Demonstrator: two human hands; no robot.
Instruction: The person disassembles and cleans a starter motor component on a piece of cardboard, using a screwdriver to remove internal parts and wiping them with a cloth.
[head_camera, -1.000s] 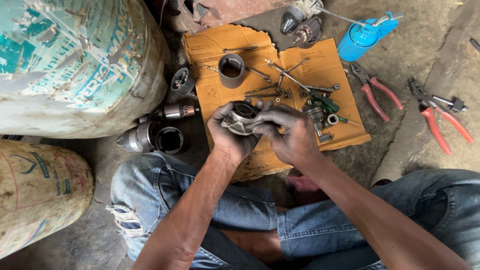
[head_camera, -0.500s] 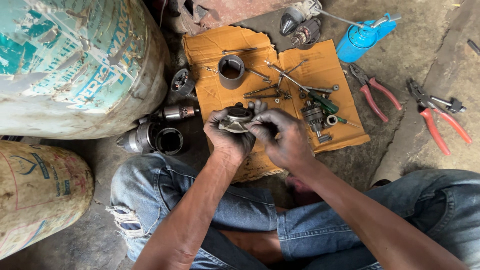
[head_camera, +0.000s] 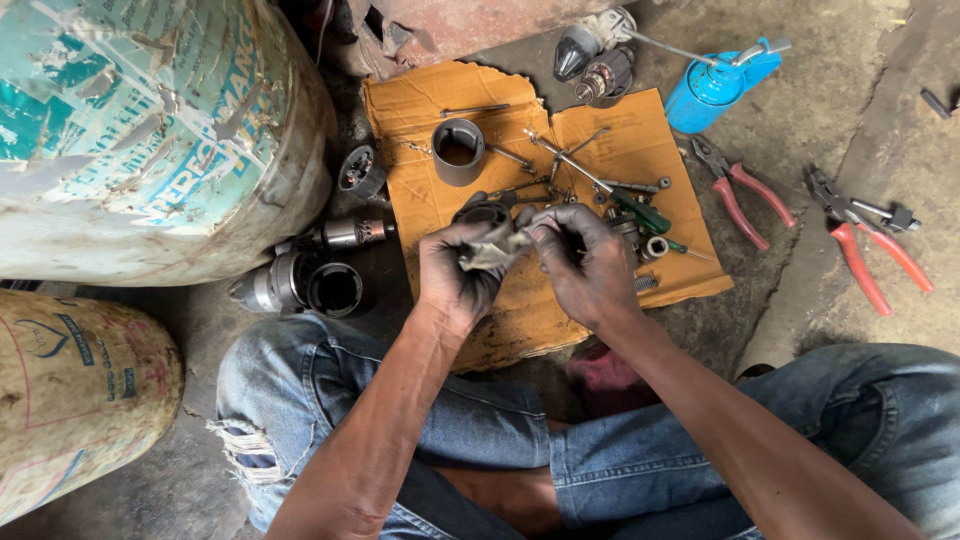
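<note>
Both grease-blackened hands meet over a sheet of orange cardboard (head_camera: 520, 310) spread on the concrete floor (head_camera: 830, 110). The left hand (head_camera: 455, 275) has its fingers curled and clamped on a small grey metal part (head_camera: 495, 245), crumpled-looking and dull; the right hand (head_camera: 585, 265) pinches the same part from the other side with thumb and fingertips closed on its edge. Most of the part is buried between the two palms, so its true shape is hard to make out. What shows runs roughly left to right, its long axis lying across the view, one end in each hand. Just behind it a dark round ring (head_camera: 485, 212) peeks out above the left knuckles; whether it belongs to the held part or lies on the cardboard cannot be told.

On the cardboard beyond the hands stand a short grey metal sleeve (head_camera: 458, 150), open end up, and a scatter of thin rods, screws and a green-handled screwdriver (head_camera: 640, 212), partly covered by the right hand. Off the cardboard to the right lie two red-handled pliers (head_camera: 745, 195) (head_camera: 870, 250) and a blue can (head_camera: 715, 90). To the left, a motor housing (head_camera: 300, 285) rests beside a large painted drum (head_camera: 150, 140), which the frame cuts off. Blue jeans (head_camera: 300, 400) fill the foreground.
</note>
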